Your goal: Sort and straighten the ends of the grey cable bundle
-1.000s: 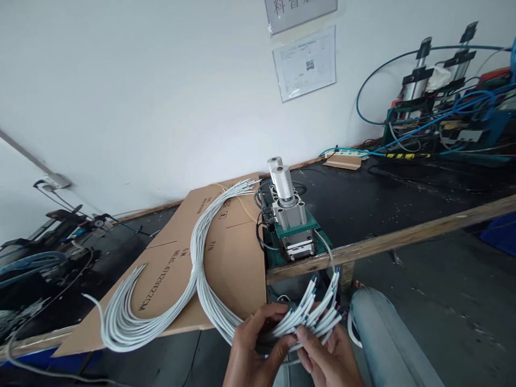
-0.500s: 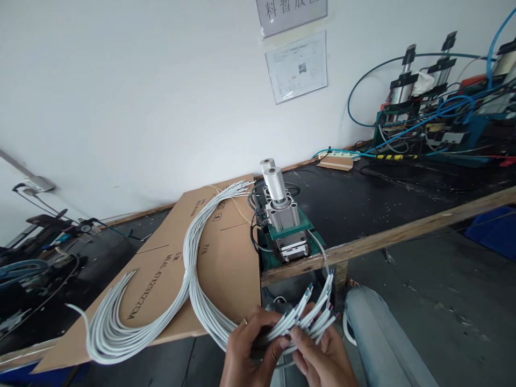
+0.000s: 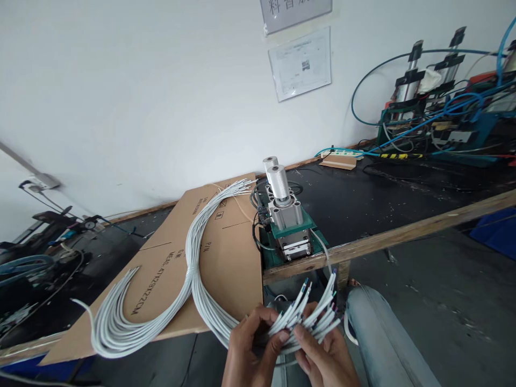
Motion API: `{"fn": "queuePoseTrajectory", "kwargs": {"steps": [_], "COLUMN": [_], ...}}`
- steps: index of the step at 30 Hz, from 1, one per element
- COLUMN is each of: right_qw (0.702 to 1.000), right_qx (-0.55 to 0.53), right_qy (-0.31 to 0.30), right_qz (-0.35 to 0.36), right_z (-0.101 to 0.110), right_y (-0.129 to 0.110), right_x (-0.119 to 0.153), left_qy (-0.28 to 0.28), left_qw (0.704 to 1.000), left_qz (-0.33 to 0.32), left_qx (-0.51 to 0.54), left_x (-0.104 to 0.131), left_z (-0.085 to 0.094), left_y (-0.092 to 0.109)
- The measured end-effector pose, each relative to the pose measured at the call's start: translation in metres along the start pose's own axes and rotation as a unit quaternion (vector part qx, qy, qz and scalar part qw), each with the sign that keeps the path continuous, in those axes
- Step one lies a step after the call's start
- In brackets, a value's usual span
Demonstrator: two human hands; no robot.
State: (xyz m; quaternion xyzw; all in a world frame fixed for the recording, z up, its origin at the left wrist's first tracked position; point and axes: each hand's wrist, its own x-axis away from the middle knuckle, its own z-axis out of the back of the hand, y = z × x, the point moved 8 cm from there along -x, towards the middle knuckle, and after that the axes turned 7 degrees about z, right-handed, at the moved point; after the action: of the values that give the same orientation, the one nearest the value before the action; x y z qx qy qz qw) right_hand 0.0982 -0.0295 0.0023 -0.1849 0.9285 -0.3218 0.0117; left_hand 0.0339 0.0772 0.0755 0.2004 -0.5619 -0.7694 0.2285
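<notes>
The dark tabletop (image 3: 342, 199) in the head view carries a cardboard sheet (image 3: 237, 263) beside a small metal machine (image 3: 286, 214). White cables (image 3: 220, 317) curve across the cardboard and run past its edge into the left hand (image 3: 252, 344), which grips them near their ends; the right hand (image 3: 324, 357) pinches some. Since a second ago the tips fan slightly wider, so the bundle seems looser there while the hold stays much alike.

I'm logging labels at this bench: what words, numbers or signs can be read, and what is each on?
"P/N": cardboard sheet
"G.W": same cardboard sheet
"MEAS: 47X29X22CM": same cardboard sheet
"料": upper wall sign; its other characters are cut off or unclear
Too small or blurred: lower wall sheet; small print and boxed symbols on the cardboard sheet's far part
</notes>
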Motion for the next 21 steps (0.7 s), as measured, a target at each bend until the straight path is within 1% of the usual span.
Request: {"fn": "queuePoseTrajectory", "kwargs": {"steps": [4,7,11,14,21], "right_qw": [0.998,0.998,0.997,0.998,1.000], "right_qx": [-0.009,-0.010,-0.013,-0.010,0.010], "right_qy": [0.046,0.052,0.056,0.051,0.003], "right_qz": [-0.032,-0.040,-0.047,-0.041,-0.022], "right_z": [0.004,0.003,0.005,0.007,0.011], "right_y": [0.002,0.001,0.002,0.004,0.006], "right_x": [0.002,0.003,0.004,0.003,0.000], "left_qy": [0.006,0.008,-0.002,-0.003,0.008], "left_qw": [0.999,0.997,0.998,0.998,0.998], "left_qz": [0.035,0.050,0.048,0.043,0.043], "left_qx": [0.031,0.050,0.049,0.043,0.036], "left_x": [0.000,-0.001,-0.002,-0.002,-0.002], "left_z": [0.000,0.000,-0.001,-0.001,0.001], "left_y": [-0.001,-0.003,-0.005,-0.006,-0.014]}}
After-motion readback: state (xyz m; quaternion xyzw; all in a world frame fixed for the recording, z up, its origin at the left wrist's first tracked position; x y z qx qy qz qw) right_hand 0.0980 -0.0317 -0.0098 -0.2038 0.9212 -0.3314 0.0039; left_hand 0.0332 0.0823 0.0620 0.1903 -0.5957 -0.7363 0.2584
